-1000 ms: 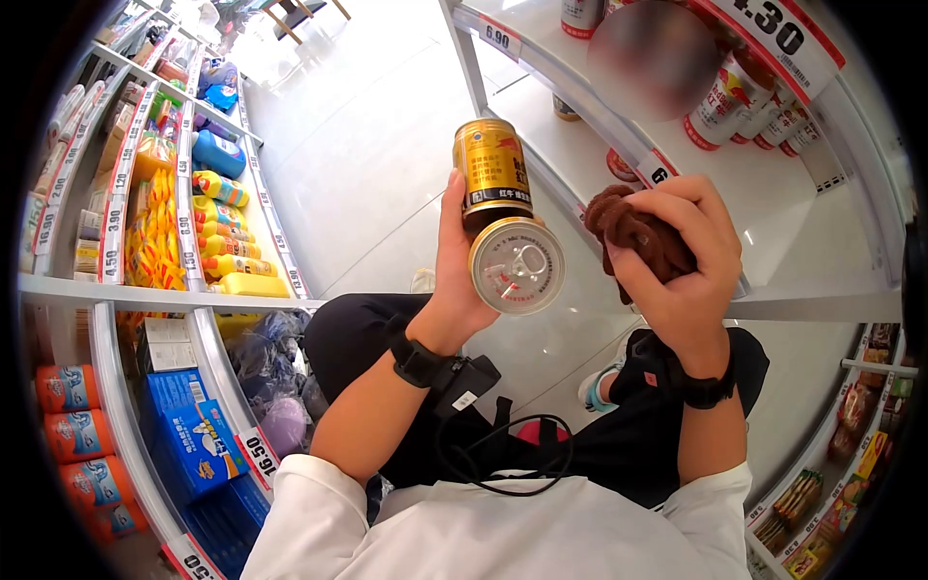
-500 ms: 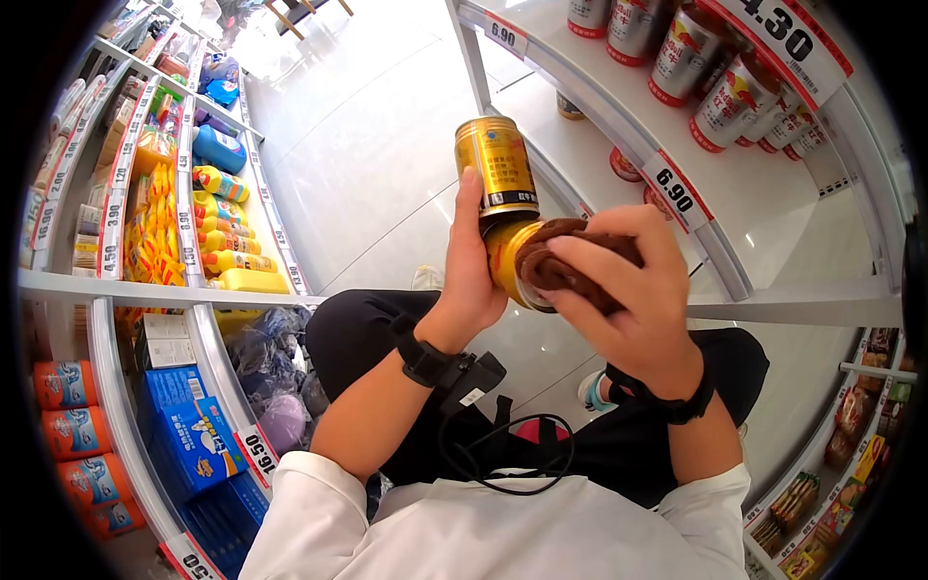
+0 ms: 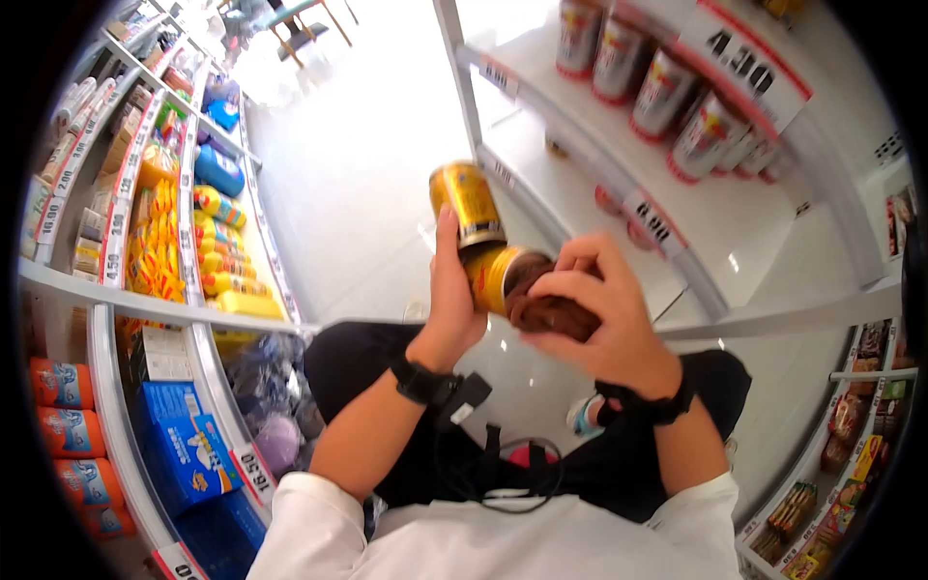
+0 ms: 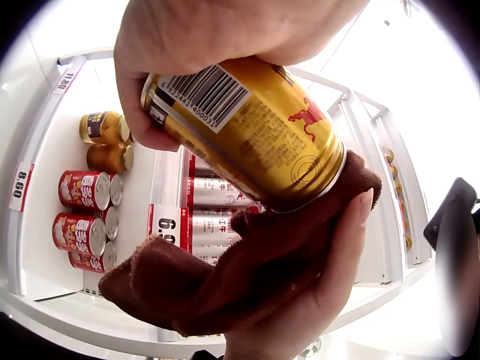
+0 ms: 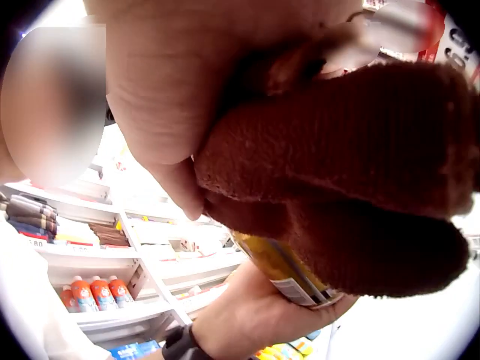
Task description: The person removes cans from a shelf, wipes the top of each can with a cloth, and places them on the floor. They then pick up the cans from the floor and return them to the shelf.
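My left hand (image 3: 456,304) holds two gold drink cans together, end near end. The upper can (image 3: 468,205) tilts away toward the aisle, with my thumb along its side. The lower can (image 3: 490,274) points its end toward my right hand (image 3: 619,333). That hand grips a bunched brown cloth (image 3: 558,314) and presses it over the end of the lower can. In the left wrist view, one gold can (image 4: 262,135) shows its barcode and a red bull, and the cloth (image 4: 247,277) wraps against its rim. The cloth (image 5: 337,150) fills much of the right wrist view.
At the right stands a white shelf (image 3: 570,145) with silver-and-red cans (image 3: 667,92) and price tags. Shelves on the left carry yellow bottles (image 3: 232,261), blue boxes (image 3: 198,449) and orange containers (image 3: 66,432). Tiled floor (image 3: 338,164) runs between them.
My right hand has brought the cloth from the right, apart from the cans, onto the end of the lower can, covering it. Both hands sit slightly lower in the view.
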The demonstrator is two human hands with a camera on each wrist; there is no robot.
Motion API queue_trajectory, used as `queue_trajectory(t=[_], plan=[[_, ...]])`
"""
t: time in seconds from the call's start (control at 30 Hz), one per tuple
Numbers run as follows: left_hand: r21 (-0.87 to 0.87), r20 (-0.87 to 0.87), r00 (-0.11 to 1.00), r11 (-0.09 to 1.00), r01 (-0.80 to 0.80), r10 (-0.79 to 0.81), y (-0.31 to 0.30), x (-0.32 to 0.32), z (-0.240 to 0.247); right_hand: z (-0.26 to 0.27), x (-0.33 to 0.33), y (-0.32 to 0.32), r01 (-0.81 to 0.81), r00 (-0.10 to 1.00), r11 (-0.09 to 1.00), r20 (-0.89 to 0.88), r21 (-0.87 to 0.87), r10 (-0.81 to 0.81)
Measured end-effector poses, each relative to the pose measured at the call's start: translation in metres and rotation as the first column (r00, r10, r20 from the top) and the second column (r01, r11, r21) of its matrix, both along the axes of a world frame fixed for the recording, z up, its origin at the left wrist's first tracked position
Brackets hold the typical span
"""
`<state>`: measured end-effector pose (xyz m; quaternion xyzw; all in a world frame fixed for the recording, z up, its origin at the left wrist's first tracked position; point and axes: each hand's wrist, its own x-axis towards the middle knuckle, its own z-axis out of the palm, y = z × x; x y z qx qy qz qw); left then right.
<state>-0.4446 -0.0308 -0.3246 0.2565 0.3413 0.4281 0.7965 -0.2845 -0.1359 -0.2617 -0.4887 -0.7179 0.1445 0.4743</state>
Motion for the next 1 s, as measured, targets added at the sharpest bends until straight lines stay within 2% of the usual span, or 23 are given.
queue_trajectory(t=[0.07, 0.13, 0.17, 0.2, 0.27, 0.37, 0.4, 0.47, 0.5, 0.53, 0.6, 0.67, 0.73, 0.8, 0.87, 0.9, 0.93, 1.0], plan=[[-0.041, 0.138, 0.990, 0.999, -0.012, 0.017, -0.002, 0.001, 0.001, 0.003, -0.006, -0.003, 0.075, 0.997, 0.997, 0.009, -0.017, -0.075], [-0.004, 0.114, 0.992, 0.998, -0.058, 0.058, -0.005, 0.004, 0.008, 0.001, -0.011, -0.002, 0.111, 0.994, 0.993, -0.013, 0.032, -0.110], [0.038, 0.075, 0.994, 0.996, -0.078, 0.075, -0.008, 0.006, 0.011, -0.001, -0.010, -0.004, 0.087, 0.994, 0.996, -0.062, -0.036, -0.090], [0.075, 0.034, 0.995, 0.992, -0.098, 0.095, -0.011, 0.005, 0.014, 0.000, -0.011, -0.005, 0.089, 0.995, 0.996, -0.041, -0.008, -0.089], [0.150, 0.075, 0.992, 0.983, -0.108, 0.097, -0.018, 0.008, 0.015, 0.002, -0.011, -0.008, 0.103, 0.995, 0.993, -0.016, 0.050, -0.103], [0.418, -0.080, 0.977, 0.896, -0.147, 0.198, -0.031, 0.010, 0.019, 0.008, -0.013, -0.027, 0.144, 0.989, 0.988, -0.019, 0.052, -0.144], [0.423, -0.070, 0.979, 0.895, -0.144, 0.191, -0.038, 0.011, 0.022, 0.010, -0.013, -0.034, 0.163, 0.986, 0.985, -0.023, 0.051, -0.162], [0.600, -0.030, 0.976, 0.785, -0.154, 0.215, -0.057, 0.014, 0.030, 0.019, -0.013, -0.055, 0.185, 0.983, 0.977, -0.021, 0.109, -0.184], [0.577, 0.014, 0.992, 0.809, -0.113, 0.128, -0.065, 0.013, 0.030, 0.024, -0.011, -0.069, 0.197, 0.980, 0.969, 0.000, 0.149, -0.199], [0.585, 0.012, 0.993, 0.805, -0.101, 0.116, -0.075, 0.015, 0.031, 0.028, -0.010, -0.083, 0.210, 0.976, 0.959, 0.019, 0.188, -0.218], [0.751, 0.117, 0.993, 0.653, -0.094, 0.008, -0.096, 0.022, 0.039, 0.039, -0.006, -0.114, 0.237, 0.968, 0.948, 0.034, 0.214, -0.250], [0.738, 0.095, 0.994, 0.674, -0.030, -0.061, -0.125, 0.028, 0.063, 0.052, -0.004, -0.147, 0.261, 0.959, 0.938, 0.049, 0.229, -0.279], [0.713, 0.146, 0.962, 0.699, 0.058, -0.229, -0.147, 0.035, 0.074, 0.061, 0.006, -0.182, 0.291, 0.949, 0.939, 0.070, 0.181, -0.308], [0.698, 0.063, 0.984, 0.712, 0.077, -0.168, -0.164, 0.042, 0.071, 0.066, 0.014, -0.217, 0.395, 0.915, 0.894, -0.007, 0.210, -0.403], [0.739, 0.045, 0.964, 0.658, 0.144, -0.262, -0.164, 0.043, 0.070, 0.074, 0.025, -0.258, 0.526, 0.837, 0.823, 0.041, 0.214, -0.546], [0.722, 0.057, 0.949, 0.669, 0.175, -0.310, -0.165, 0.044, 0.071, 0.071, 0.032, -0.281, 0.597, 0.783, 0.773, 0.055, 0.213, -0.620], [0.699, 0.070, 0.932, 0.684, 0.210, -0.357, -0.170, 0.045, 0.074, 0.059, 0.041, -0.301, 0.659, 0.739, 0.720, -0.011, 0.220, -0.673], [0.636, 0.204, 0.881, 0.742, 0.212, -0.427, -0.179, 0.054, 0.078, 0.042, 0.058, -0.341, 0.795, 0.589, 0.584, 0.021, 0.166, -0.808]])
